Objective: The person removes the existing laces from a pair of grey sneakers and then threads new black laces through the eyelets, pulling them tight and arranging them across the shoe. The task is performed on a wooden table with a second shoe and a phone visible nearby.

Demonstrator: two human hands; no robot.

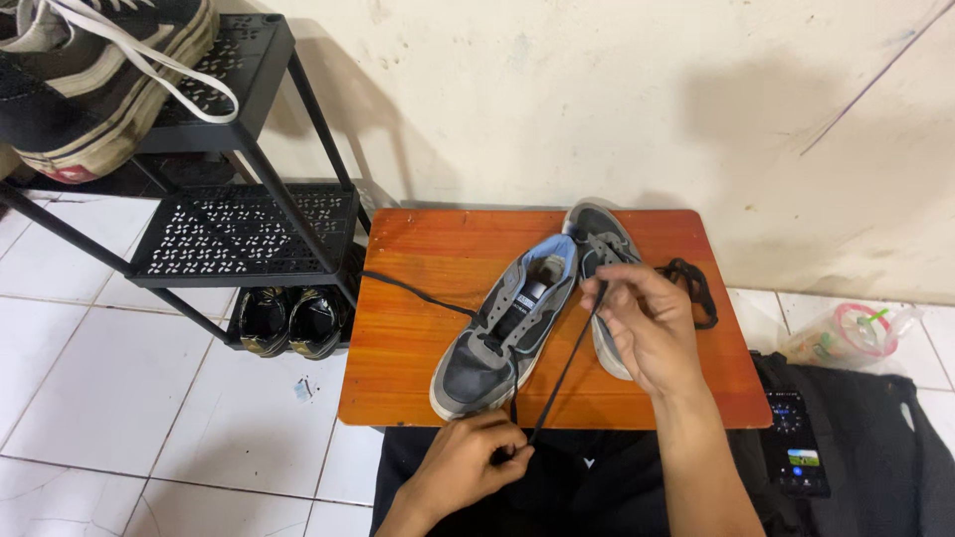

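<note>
— Against the cream wall, what's laid out?

— A black perforated metal shoe rack point(239, 234), then a small orange wooden worktop point(418, 328) carrying two grey-and-black sneakers: the near sneaker point(502, 333) with pale blue lining, the far sneaker point(597, 239) partly behind the right hand point(642, 323).

— And the black shoelace point(562, 373)?

— Stretched between both hands. The left hand point(468, 462) pinches its lower end closed at the worktop's front edge; the right grips the upper part beside the eyelets.

— How best to handle it?

— I'd judge: keep it taut, untwisted, tip pinched close.
</note>
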